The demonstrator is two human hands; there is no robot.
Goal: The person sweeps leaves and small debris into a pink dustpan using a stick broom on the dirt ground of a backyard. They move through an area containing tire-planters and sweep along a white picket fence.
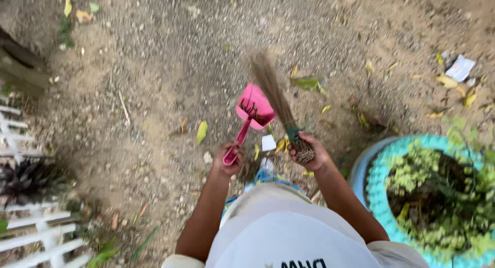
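Left grip holds pink dustpan; right grip holds stick broom beside it.

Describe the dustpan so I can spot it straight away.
Start at the turquoise tyre planter on the right and look left across the bare dirt to the person's two hands. The left hand grips the long handle of a pink dustpan, beside the stick broom in the right hand. It is the only bright pink thing here.

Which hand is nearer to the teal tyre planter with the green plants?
The right hand, gripping the stick broom, is nearer: the teal tyre planter sits just to its right. The left hand, holding the pink dustpan, is farther left.
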